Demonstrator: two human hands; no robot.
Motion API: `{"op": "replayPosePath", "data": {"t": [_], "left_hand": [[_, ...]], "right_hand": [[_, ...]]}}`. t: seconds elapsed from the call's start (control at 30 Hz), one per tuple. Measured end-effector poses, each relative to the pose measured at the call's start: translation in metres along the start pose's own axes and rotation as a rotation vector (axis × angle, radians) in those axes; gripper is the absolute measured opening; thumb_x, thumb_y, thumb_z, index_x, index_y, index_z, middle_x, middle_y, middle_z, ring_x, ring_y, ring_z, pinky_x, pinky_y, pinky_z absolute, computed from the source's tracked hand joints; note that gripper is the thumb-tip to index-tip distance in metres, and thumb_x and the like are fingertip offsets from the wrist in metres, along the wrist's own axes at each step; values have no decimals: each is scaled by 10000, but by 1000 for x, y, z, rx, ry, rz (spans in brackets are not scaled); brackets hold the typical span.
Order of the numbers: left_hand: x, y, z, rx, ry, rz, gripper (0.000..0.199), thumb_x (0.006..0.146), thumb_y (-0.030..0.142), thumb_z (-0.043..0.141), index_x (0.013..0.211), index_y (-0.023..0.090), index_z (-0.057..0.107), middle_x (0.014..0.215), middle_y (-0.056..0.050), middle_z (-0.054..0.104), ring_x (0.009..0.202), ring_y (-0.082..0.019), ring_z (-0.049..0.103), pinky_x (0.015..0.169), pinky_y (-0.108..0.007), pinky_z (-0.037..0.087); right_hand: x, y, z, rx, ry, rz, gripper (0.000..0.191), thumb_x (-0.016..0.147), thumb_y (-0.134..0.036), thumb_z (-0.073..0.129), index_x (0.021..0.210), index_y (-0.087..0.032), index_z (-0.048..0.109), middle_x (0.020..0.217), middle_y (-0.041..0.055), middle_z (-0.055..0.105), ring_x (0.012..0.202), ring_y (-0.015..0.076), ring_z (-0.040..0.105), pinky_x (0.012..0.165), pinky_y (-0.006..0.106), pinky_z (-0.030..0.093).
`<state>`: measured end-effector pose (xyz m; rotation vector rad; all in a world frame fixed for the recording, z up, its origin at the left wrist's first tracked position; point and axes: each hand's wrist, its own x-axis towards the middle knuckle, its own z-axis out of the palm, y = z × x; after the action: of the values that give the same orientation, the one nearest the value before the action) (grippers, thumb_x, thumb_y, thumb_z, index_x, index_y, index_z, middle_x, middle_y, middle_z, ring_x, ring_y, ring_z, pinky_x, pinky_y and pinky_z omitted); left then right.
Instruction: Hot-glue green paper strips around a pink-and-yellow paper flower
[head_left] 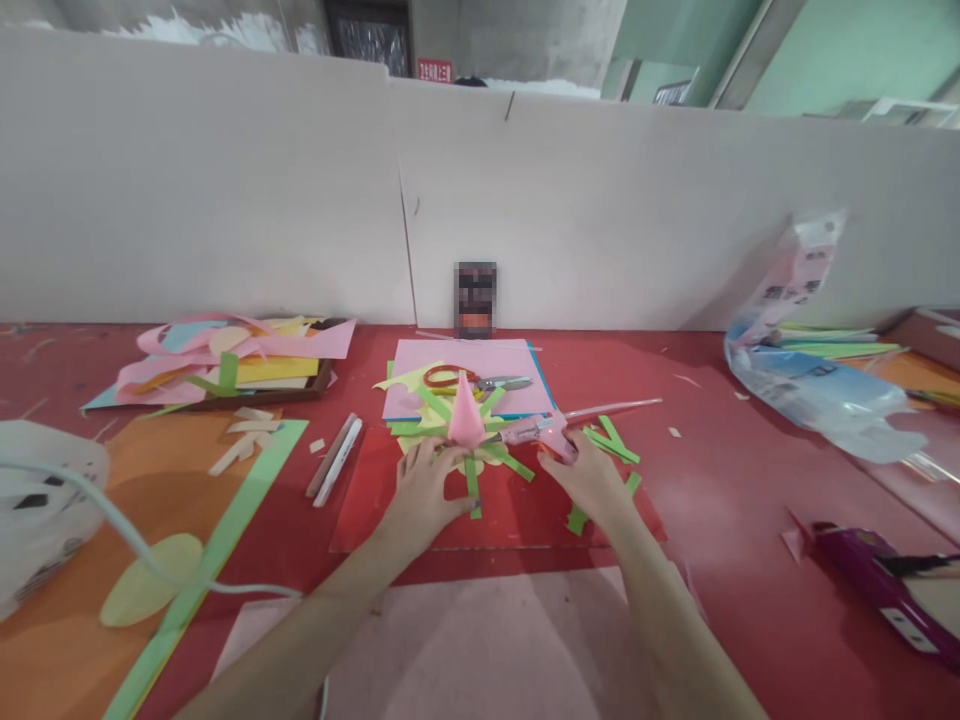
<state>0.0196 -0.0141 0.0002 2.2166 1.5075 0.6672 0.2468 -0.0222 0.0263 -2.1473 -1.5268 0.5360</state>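
A pink paper cone (466,418) stands upright in the middle of a paper flower with yellow petals and green strips (516,462). My left hand (429,488) is at the flower's near left side, its fingers at the base of the cone and its thumb by a green strip. My right hand (589,470) is closed around a pink hot glue gun (529,430), whose nozzle points left at the cone's base. A long clear glue stick (619,409) sticks out of the gun's back. Under the flower lies a red board (375,515).
Scissors with red handles (450,378) rest on pink paper (420,352) behind the flower. Two pens (336,460) lie to the left, near a tray of paper scraps (324,385). A plastic bag (817,385) and a purple tool (874,570) are on the right. A white partition (600,210) borders the back.
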Motion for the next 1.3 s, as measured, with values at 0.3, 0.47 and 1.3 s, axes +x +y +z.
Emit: {"op": "replayPosePath", "data": {"t": [0.3, 0.47, 1.3], "left_hand": [[2, -5, 5, 16, 49, -10, 394, 569, 328, 741, 931, 291, 591, 1141, -25, 444, 1126, -285, 359, 920, -453, 296], [2, -6, 4, 26, 55, 11, 556, 559, 334, 747, 1073, 309, 535, 1138, -35, 452, 1114, -289, 372, 915, -451, 302], [-1, 2, 1, 38, 40, -23, 254, 573, 338, 733, 799, 292, 629, 1074, -11, 488, 1056, -267, 424, 922, -455, 290]], "right_hand": [[1, 1, 0, -5, -2, -12, 497, 715, -445, 510, 1130, -172, 499, 1021, 100, 607, 938, 248, 559, 714, 294, 387], [-1, -2, -2, -20, -8, -4, 482, 720, -448, 499, 1120, -179, 503, 1010, 92, 608, 908, 233, 571, 677, 277, 390], [3, 7, 0, 23, 49, -42, 430, 700, -474, 489, 1016, -185, 524, 906, 68, 611, 776, 198, 575, 630, 262, 377]]}}
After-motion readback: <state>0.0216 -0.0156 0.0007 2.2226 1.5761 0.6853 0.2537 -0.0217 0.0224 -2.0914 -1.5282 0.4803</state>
